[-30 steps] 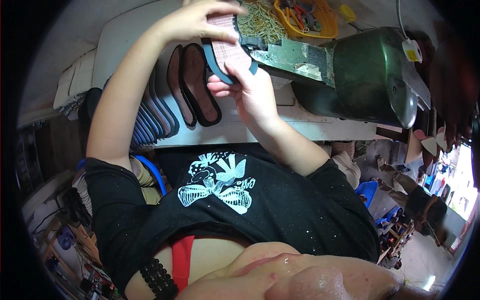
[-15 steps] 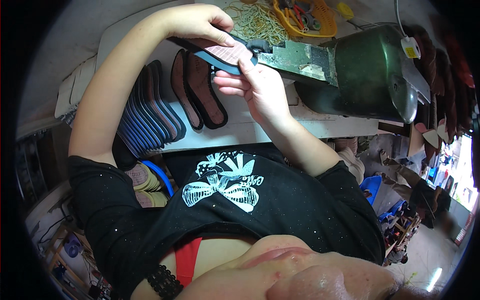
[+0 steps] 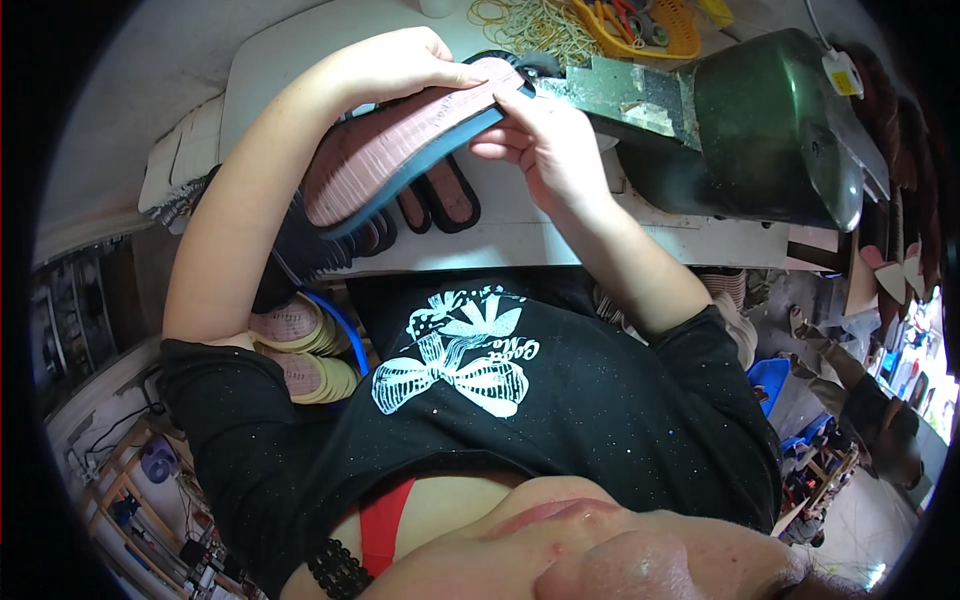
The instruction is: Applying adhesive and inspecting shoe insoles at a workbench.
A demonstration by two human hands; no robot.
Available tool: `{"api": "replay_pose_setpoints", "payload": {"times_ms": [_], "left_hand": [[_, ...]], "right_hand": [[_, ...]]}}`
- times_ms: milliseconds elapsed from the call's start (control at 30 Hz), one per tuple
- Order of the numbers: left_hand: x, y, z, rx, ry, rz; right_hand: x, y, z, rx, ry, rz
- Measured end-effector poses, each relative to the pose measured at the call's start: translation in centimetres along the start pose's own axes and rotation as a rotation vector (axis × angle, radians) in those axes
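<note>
A shoe sole [image 3: 375, 155] with a pink, lined top face and a blue-grey edge is held up between my two hands. My left hand [image 3: 410, 68] is closed on its far edge, thumb pressed on the pink face. My right hand [image 3: 550, 135] pinches the sole's right end, thumb on top and fingers below. That end lies against or right beside a small black wheel [image 3: 541, 66] at the tip of a green machine's arm [image 3: 630, 100]; contact cannot be made out. Two dark-rimmed pink soles [image 3: 455, 195] lie on the table, partly hidden under the held one.
The green machine body [image 3: 785, 125] stands at the right of the white table [image 3: 520, 240]. A row of soles [image 3: 320, 245] sits at the left. Behind lie pale cords [image 3: 530, 30] and a yellow basket [image 3: 655, 45] with tools. Yellow-edged soles [image 3: 310, 375] are stacked below the table.
The sole has turned, so its pink face shows more fully and its broad end extends toward the near left. Both hands stay on it near the machine's arm. The head view has shifted slightly.
</note>
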State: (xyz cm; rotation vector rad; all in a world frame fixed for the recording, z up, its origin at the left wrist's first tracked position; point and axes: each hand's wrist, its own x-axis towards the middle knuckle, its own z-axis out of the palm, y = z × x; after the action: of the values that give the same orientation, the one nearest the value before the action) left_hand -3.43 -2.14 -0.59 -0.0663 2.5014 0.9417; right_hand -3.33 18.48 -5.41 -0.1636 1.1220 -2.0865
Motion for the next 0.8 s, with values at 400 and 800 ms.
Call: {"api": "replay_pose_setpoints", "payload": {"times_ms": [400,800], "left_hand": [[-1.1,0.5,2.8,-0.550,-0.003,-0.156],[-0.4,1.9,1.4,-0.216,0.448,-0.120]], "right_hand": [[-3.5,-2.0,-1.2,-0.233,-0.098,0.072],[-1.9,0.0,-1.6,-0.089,-0.022,0.022]]}}
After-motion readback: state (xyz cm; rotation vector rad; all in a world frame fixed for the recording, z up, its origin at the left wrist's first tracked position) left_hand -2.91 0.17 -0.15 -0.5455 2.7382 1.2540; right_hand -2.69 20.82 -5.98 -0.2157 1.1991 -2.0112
